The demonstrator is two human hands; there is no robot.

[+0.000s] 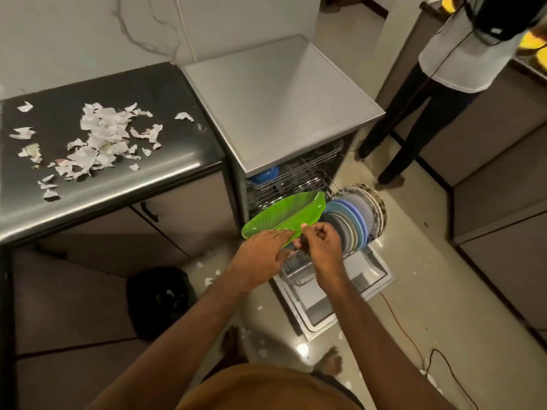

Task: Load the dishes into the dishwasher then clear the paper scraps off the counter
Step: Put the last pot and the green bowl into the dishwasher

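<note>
I hold the green plate (284, 213) tilted above the dishwasher's lower rack (297, 273), left hand (262, 253) and right hand (321, 245) fingers pinching its near rim, probably to slot it beside the standing plates (356, 217). Paper scraps (97, 137) lie across the bench (133, 190).

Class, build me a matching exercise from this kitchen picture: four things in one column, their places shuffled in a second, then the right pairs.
1 green plate
2 paper scraps
3 blue bowl
4 row of plates

A in the upper rack
B on the dark counter
C held by the left hand and right hand
D standing on edge in the lower rack

Pairs: 1-C, 2-B, 3-A, 4-D
</note>
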